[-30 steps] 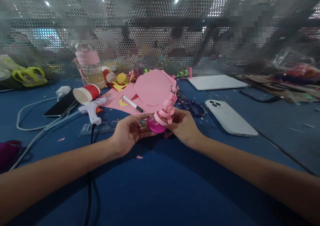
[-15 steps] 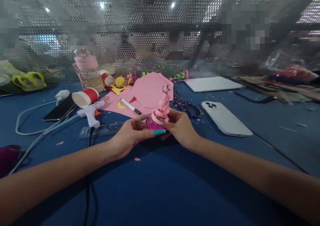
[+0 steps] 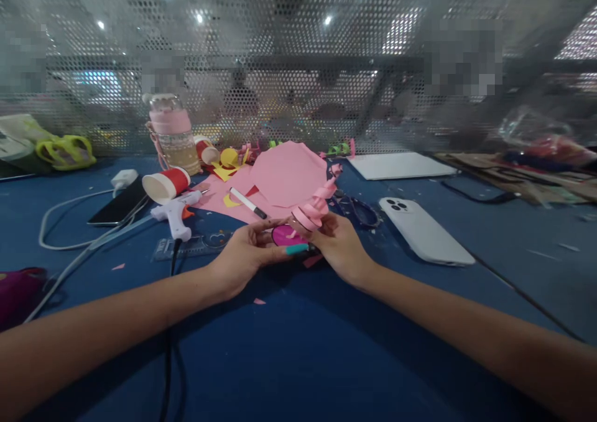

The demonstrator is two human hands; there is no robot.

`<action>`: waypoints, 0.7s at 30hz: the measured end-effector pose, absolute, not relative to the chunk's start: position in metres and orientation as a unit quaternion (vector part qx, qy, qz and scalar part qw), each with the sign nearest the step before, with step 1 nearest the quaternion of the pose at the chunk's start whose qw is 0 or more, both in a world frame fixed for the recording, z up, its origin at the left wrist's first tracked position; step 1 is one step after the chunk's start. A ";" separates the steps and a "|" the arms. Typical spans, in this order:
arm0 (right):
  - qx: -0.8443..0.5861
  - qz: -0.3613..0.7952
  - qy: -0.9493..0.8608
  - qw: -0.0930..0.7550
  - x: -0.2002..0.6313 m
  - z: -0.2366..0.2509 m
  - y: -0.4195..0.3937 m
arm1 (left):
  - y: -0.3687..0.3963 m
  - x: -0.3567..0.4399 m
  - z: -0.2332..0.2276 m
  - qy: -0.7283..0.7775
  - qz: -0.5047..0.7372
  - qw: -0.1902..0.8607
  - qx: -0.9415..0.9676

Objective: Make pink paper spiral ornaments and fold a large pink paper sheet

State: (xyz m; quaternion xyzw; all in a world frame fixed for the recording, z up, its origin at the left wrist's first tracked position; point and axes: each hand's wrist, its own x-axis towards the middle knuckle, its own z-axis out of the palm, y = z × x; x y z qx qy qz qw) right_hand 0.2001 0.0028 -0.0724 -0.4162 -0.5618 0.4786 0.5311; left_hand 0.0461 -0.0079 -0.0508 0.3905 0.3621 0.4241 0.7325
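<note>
My left hand (image 3: 240, 254) is closed around the edge of a round magenta disc (image 3: 282, 235), thumb in front and fingers behind. A small teal piece (image 3: 296, 248) shows at the left thumb's tip; I cannot tell whether it is a nail or a separate item. Between the fingers of my right hand (image 3: 347, 248) is a coiled pink paper strip (image 3: 311, 213), tilted up to the right, its wide lower loop beside the disc. The right fingertips are partly hidden behind the coil. Beyond both hands lie pink paper (image 3: 289, 173) and a white marker with a black cap (image 3: 247, 202).
To the left are a white glue gun (image 3: 177, 217) with its cord, a red-and-white paper cup (image 3: 166, 184), a dark phone (image 3: 116, 204) and a bottle (image 3: 172, 136). Rightward lie blue-handled scissors (image 3: 364, 212), a white phone (image 3: 425, 232) and a white flat slab (image 3: 402, 165).
The pink coil has tipped from nearly upright to leaning right, and its lower loop has lifted, uncovering more of the magenta disc. The camera view has shifted slightly.
</note>
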 end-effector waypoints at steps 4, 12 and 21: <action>-0.391 0.458 -0.562 0.566 0.197 -0.071 0.004 | -0.008 0.045 -0.052 0.368 0.425 0.730 0.388; -0.386 0.450 -0.582 0.557 0.198 -0.075 0.004 | -0.003 0.041 -0.055 0.374 0.486 0.692 0.381; -0.324 0.462 -0.582 0.585 0.178 -0.035 -0.037 | 0.003 0.038 -0.055 0.337 0.540 0.692 0.339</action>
